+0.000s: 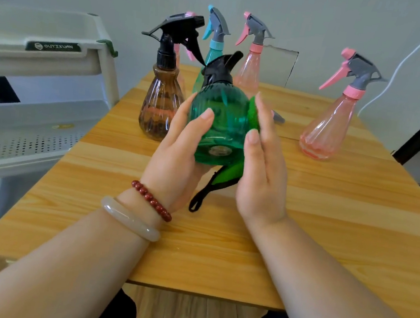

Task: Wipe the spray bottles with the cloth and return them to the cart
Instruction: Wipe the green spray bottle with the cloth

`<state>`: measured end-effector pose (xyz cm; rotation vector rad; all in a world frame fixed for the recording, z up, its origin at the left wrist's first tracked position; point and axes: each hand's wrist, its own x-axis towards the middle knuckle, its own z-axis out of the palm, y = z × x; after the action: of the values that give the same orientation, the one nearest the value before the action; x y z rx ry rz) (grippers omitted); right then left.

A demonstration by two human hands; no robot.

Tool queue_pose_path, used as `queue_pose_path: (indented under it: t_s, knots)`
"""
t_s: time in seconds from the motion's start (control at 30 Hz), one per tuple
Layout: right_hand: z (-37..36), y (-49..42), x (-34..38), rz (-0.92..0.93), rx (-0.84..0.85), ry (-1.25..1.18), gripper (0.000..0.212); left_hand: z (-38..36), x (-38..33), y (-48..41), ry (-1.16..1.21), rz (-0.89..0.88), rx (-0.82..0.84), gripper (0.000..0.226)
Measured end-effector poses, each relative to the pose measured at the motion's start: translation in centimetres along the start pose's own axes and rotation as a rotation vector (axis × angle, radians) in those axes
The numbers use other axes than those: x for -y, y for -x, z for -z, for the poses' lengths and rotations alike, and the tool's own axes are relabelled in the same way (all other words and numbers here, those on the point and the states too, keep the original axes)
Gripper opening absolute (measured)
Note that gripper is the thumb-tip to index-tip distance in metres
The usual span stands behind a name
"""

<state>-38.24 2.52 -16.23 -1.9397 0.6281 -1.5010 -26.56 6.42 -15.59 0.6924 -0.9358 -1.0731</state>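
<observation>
A green spray bottle (220, 123) with a black trigger head is held above the wooden table (326, 223), tilted so its base faces me. My left hand (178, 150) grips its left side with fingers curled round it. My right hand (262, 169) presses a green cloth (230, 174) with black edging against the bottle's right side, fingers straight; the cloth's black loop hangs below. A brown bottle (159, 101) with a black head stands just to the left. Behind stand a teal bottle (214, 48) and a pink bottle (251, 67). Another pink bottle (332, 122) stands at the right.
A white cart (36, 104) with perforated shelves stands left of the table. One more pink-topped bottle (190, 14) is mostly hidden behind the brown one. A white cable (409, 53) runs down the wall at right.
</observation>
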Motion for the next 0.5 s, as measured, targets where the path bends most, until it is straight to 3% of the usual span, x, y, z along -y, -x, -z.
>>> queue_pose_path:
  t_s: [0.13, 0.3, 0.37, 0.43, 0.5]
  knots:
    - [0.15, 0.06, 0.1, 0.279, 0.067, 0.144, 0.042, 0.34, 0.02, -0.03, -0.005, 0.043, -0.001, 0.05]
    - [0.03, -0.03, -0.25, -0.016, -0.035, -0.098, 0.045, -0.35, -0.18, 0.25, 0.052, 0.066, -0.012, 0.058]
    - [0.05, 0.15, -0.35, 0.079, -0.014, -0.025, 0.046, -0.35, -0.24, 0.23, 0.076, 0.076, -0.068, 0.072]
    - [0.09, 0.17, -0.29, 0.237, 0.039, 0.065, 0.048, -0.19, -0.12, 0.23, -0.011, 0.036, -0.023, 0.06]
    - [0.14, -0.19, -0.26, 0.27, 0.06, 0.107, 0.05, 0.08, 0.0, 0.25, -0.105, 0.022, -0.021, 0.055]
